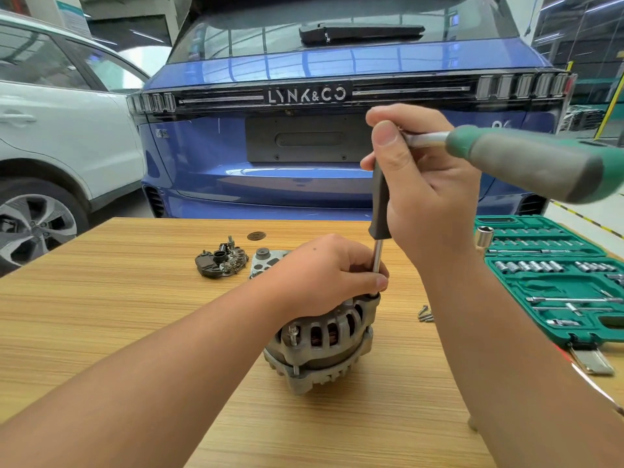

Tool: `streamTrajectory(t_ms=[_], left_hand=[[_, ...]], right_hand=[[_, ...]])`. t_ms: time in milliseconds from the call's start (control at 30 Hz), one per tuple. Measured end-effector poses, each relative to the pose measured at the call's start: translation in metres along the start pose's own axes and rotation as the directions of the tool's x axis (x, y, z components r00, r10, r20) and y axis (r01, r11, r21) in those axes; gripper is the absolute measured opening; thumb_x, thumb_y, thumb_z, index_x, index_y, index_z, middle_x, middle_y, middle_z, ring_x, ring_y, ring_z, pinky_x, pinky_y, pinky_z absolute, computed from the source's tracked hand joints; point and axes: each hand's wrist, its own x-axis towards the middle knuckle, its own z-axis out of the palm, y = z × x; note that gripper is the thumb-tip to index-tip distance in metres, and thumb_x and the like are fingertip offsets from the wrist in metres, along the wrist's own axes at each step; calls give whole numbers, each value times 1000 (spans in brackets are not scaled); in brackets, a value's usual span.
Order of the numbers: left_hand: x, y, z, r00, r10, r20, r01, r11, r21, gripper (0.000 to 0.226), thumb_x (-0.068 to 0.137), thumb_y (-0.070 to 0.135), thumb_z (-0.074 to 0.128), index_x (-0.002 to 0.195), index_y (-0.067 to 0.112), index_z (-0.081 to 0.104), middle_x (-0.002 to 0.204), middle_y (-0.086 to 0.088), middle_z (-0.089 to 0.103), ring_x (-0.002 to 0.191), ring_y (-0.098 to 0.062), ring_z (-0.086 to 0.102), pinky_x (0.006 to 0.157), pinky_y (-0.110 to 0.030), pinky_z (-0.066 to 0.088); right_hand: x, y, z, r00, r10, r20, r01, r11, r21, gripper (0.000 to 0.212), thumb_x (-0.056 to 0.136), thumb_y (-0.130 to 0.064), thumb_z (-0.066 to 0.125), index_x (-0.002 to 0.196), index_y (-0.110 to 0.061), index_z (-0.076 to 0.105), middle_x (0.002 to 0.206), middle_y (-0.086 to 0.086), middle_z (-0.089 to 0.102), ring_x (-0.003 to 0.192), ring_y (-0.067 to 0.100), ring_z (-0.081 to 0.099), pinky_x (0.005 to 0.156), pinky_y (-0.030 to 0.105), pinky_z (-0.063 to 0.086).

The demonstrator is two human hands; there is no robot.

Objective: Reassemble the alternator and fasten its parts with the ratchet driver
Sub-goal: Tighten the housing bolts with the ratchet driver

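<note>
— What's the setting?
— A wooden table (135,315) behind a blue car (304,157), with the alternator (320,342) standing near its middle.
— And the hands?
— The left hand (320,275) lies on top of the alternator, fingers pinching the steel shank where it meets the housing. The right hand (422,184), above the alternator, is clenched round the head of the ratchet driver (526,162), whose green handle juts right.
— Anything else?
— Right of the alternator, loose bolts (425,314), then an open green socket case (553,278). Behind the alternator, a dark rectifier plate (221,261).
</note>
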Motion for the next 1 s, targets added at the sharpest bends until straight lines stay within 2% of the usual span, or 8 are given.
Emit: streamTrajectory(t_ms=[67, 200, 333, 467, 567, 667, 900, 1000], left_hand=[[0, 0, -1, 1000, -3, 8, 3, 1000, -6, 12, 98, 37, 66, 92, 47, 68, 96, 21, 76, 90, 4, 67, 84, -26, 55], [0, 0, -2, 1000, 0, 16, 0, 1000, -9, 10, 98, 37, 67, 94, 46, 70, 97, 20, 76, 90, 4, 68, 86, -26, 55], [0, -3, -2, 1000, -1, 14, 1, 1000, -5, 9, 98, 38, 67, 102, 41, 74, 98, 21, 76, 89, 7, 67, 82, -21, 54], [1, -5, 0, 1000, 11, -4, -11, 1000, 4, 7, 97, 38, 69, 98, 44, 72, 96, 23, 75, 87, 7, 67, 77, -18, 52], [1, -5, 1, 1000, 5, 6, -5, 1000, 5, 9, 97, 39, 69, 104, 42, 74, 96, 24, 75, 88, 9, 66, 77, -17, 50], [1, -3, 0, 1000, -16, 21, 15, 999, 32, 11, 97, 42, 67, 89, 51, 68, 91, 35, 69, 86, 17, 61, 69, -9, 40], [1, -3, 0, 1000, 2, 20, -3, 998, 64, 11, 97, 41, 67, 90, 49, 66, 84, 30, 68, 81, 15, 60, 65, -9, 39], [1, -4, 0, 1000, -6, 30, 4, 999, 45, 9, 98, 40, 67, 103, 44, 73, 96, 25, 73, 91, 9, 64, 80, -18, 50]], right_hand=[[0, -2, -1, 994, 79, 72, -86, 991, 103, 21, 99, -21, 53, 118, -15, 60, 113, 9, 63, 81, 24, 63, 73, 27, 51], [5, -5, -11, 924, 190, 333, -327, 845, 424, 50, 91, -34, 53, 135, -11, 49, 128, 14, 55, 81, 26, 57, 70, 36, 46], [16, -6, -14, 845, 342, 411, -523, 690, 501, 71, 70, -60, 80, 125, -22, 57, 102, 7, 67, 70, 22, 57, 63, 35, 46], [11, -7, -11, 861, 404, 309, -509, 685, 521, 29, 98, -27, 51, 127, -20, 54, 88, 5, 63, 73, 19, 59, 66, 33, 52], [5, -12, -2, 946, 317, 67, -324, 929, 178, 27, 93, -26, 68, 115, -23, 52, 76, -9, 60, 67, 7, 57, 64, 23, 47], [3, -16, 10, 978, 196, -75, -200, 979, -48, 25, 93, -25, 73, 105, -22, 52, 75, -16, 54, 65, -2, 51, 65, 14, 41], [6, -19, 17, 977, 167, -133, -185, 972, -145, 15, 92, -19, 73, 95, -17, 58, 67, -18, 56, 60, 10, 51, 57, 26, 46], [10, -23, 10, 909, 413, -52, -401, 902, 159, 10, 93, -15, 71, 93, -17, 61, 73, -2, 66, 57, 11, 58, 53, 26, 47]])
